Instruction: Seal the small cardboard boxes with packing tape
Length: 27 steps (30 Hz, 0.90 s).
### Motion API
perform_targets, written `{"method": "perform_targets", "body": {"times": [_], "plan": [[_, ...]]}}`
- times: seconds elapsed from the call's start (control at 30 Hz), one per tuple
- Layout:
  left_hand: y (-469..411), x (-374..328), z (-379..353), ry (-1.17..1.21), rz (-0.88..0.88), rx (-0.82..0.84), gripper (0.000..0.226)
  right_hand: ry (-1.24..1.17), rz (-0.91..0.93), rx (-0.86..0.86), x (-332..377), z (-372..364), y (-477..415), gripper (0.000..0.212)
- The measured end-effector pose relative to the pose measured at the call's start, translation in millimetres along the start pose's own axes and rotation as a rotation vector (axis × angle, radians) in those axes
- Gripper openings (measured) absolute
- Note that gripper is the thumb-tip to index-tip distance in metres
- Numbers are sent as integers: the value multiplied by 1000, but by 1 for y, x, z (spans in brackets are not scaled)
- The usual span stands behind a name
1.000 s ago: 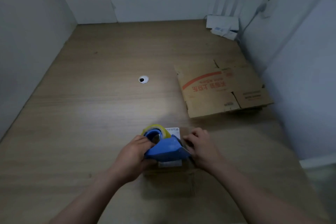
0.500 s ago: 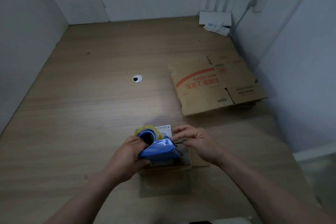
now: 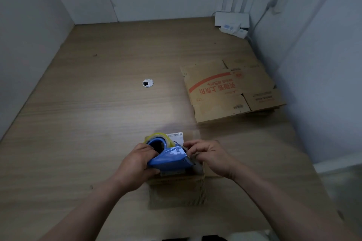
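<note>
Left hand (image 3: 135,162) grips the dispenser (image 3: 170,157) on the box (image 3: 176,191). Right hand (image 3: 211,158) has lifted to its blade end, fingers curled, perhaps to start the tape; no pinch visible.

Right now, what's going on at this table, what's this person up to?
A person is taping up a small cardboard box on the wooden table. The left hand grips a blue tape dispenser, held over the box's top. The right hand is at the dispenser's front end with fingers curled; whether it pinches the tape is unclear. A flattened carton lies apart, farther back to the right.
</note>
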<state>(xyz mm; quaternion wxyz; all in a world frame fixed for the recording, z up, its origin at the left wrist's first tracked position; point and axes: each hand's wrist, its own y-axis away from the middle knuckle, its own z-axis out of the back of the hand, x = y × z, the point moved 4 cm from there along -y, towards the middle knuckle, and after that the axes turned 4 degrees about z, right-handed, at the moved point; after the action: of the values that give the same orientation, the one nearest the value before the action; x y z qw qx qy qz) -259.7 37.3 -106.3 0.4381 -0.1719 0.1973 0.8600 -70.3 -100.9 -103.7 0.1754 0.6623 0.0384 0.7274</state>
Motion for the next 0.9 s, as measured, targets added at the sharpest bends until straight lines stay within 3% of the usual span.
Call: {"method": "perform_targets", "body": {"times": [0.1,0.2,0.27,0.43,0.57,0.73,0.9], "plan": [[1,0,0,0,6,5,33,156,24,21,4,2,0,37],[1,1,0,-16,17,17,33,254,46,-66,1,9,-1,23],[0,1,0,-19,23,26,32,223,28,-156,-5,12,-1,21],[-2,1,1,-27,21,43,33,113,-70,-335,-14,5,-4,41],[-2,2,1,-40,21,58,33,84,-112,-341,-17,0,-4,9],[-14,-6,18,-56,8,154,25,35,-131,-336,-25,0,-2,19],[-31,-23,48,24,102,316,18,-130,-202,-377,-33,7,1,20]]}}
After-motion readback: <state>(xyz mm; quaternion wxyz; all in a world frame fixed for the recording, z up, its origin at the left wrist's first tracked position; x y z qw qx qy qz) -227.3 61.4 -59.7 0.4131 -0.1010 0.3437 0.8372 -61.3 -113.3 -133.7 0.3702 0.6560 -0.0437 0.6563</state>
